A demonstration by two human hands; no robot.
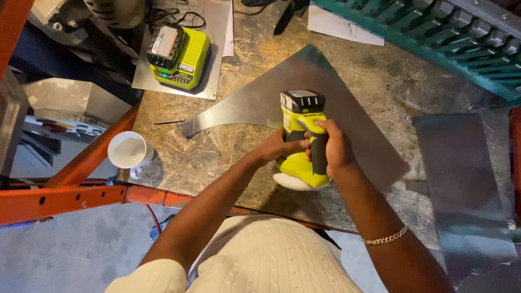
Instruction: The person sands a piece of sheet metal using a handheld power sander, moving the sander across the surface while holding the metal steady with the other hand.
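Both hands are wrapped around the same tool: our left hand [279,146] clasps the lower side of the yellow-green cordless sander [302,142], and our right hand [332,149] is closed over its dark grip from the other side, fingers curled tight. Going from left to right across the scene, we see a white cup [128,150] sitting by the orange frame rail [65,195] at the edge of the surface [217,157], then a battery charger [182,57] with a pack seated in it on a small metal plate farther back, then the large cut metal sheet [336,92] with its curved inner edge, and finally a darker flat metal panel [461,168] at the far right. The sander sits over the near part of the cut sheet, its pale pad facing down and toward us, its black battery at the far end. Its long axis runs roughly away from us, from pad to battery, tipped a little to the left at the top. As for progress, we judge the work to be at an early or middle stage: the sheet looks evenly dull grey, with no clearly brighter or worked patch that we can make out, so most of its face seems yet to be gone over. Whether the pad actually touches the metal we cannot tell.
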